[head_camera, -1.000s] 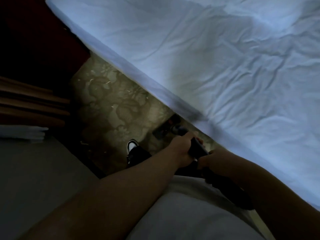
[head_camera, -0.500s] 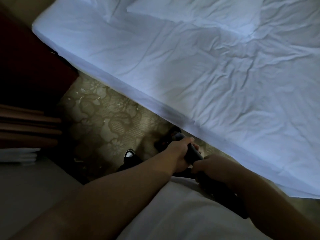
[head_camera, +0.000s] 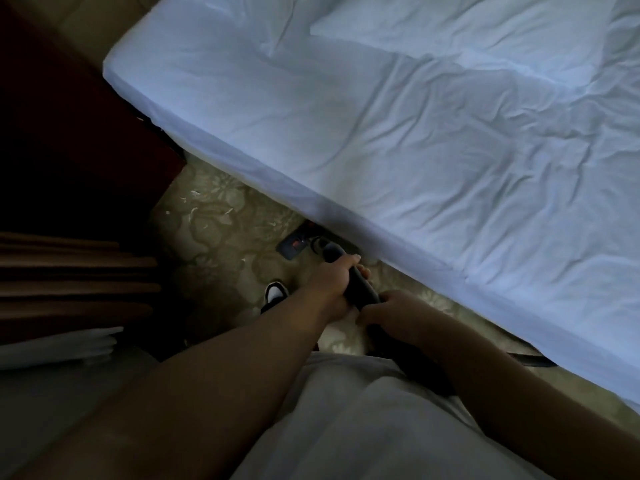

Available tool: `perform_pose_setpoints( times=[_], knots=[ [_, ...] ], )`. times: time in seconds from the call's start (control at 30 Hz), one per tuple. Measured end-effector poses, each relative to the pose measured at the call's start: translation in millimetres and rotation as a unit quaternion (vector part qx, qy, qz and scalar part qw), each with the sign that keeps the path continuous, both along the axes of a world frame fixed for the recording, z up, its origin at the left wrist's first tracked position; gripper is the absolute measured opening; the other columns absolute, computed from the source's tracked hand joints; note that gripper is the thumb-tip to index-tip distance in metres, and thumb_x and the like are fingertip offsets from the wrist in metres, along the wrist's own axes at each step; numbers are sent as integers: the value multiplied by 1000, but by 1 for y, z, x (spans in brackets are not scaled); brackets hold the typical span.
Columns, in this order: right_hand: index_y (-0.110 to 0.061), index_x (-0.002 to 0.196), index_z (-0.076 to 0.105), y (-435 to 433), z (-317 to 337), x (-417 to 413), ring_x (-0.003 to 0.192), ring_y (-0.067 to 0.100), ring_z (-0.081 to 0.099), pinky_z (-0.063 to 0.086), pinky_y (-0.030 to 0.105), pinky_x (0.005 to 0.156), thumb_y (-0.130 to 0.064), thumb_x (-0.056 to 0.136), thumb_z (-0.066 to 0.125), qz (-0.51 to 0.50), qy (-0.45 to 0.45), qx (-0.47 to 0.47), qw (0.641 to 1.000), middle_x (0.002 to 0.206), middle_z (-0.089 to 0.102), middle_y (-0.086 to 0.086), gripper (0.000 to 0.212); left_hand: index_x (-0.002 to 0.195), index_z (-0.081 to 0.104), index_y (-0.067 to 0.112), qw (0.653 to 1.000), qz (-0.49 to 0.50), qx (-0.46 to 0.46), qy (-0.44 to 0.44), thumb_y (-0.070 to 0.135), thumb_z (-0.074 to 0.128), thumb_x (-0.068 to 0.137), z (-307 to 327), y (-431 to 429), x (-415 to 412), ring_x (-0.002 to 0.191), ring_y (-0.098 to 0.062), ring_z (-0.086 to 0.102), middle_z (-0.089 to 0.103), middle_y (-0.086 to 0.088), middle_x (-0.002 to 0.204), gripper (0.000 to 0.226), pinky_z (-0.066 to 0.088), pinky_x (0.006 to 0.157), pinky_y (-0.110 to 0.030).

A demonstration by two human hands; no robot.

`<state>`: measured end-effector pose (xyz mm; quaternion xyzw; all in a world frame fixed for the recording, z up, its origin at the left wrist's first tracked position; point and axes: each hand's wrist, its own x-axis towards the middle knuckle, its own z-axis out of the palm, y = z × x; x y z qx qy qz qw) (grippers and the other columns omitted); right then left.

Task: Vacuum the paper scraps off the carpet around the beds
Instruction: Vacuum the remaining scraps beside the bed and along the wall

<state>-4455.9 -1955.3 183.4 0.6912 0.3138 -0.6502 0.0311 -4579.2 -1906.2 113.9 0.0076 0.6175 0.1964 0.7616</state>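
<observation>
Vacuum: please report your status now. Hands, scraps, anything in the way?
Left hand and right hand both grip the vacuum handle. Paper scraps lie on the carpet ahead. Bed close on the right.

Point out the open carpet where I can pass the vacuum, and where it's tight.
Open carpet lies between the dark cabinet and the bed edge, strewn only with paper scraps. It is tight nearer you: the shoe, left hand and right hand gripping the vacuum crowd the bedside.
</observation>
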Motion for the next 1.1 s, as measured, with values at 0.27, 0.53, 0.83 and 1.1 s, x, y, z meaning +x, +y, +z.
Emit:
perform_pose_setpoints(
  times=[0.27,0.53,0.83,1.1],
  knots=[
    [-5,107,70,75,-26,-121,76,34,77,64,51,76,-17,86,76,25,26,-22,999,90,79,20,24,76,50,8,998,42,-37,16,16,53,104,-12,69,-130,64,-17,52,54,-4,62,30,50,73,-34],
    [-14,115,75,92,-54,-171,85,19,73,56,26,65,-27,85,78,73,31,-38,996,98,75,6,33,80,54,6,992,77,-78,61,18,57,102,-25,73,-192,76,-17,59,56,-6,80,25,51,82,-39],
    [-11,111,73,48,-50,-136,82,17,70,54,26,65,-34,85,77,96,12,-47,994,99,73,7,35,78,52,7,991,59,-107,51,24,50,104,-24,25,-153,74,-23,55,55,-8,75,32,49,80,-42],
    [-4,92,75,-18,-16,-6,55,12,70,54,19,51,-19,86,80,66,4,-46,997,71,74,5,17,92,55,6,996,51,-64,19,19,53,104,-3,-41,-21,75,-24,54,54,-10,80,18,50,74,-42]
  ],
)
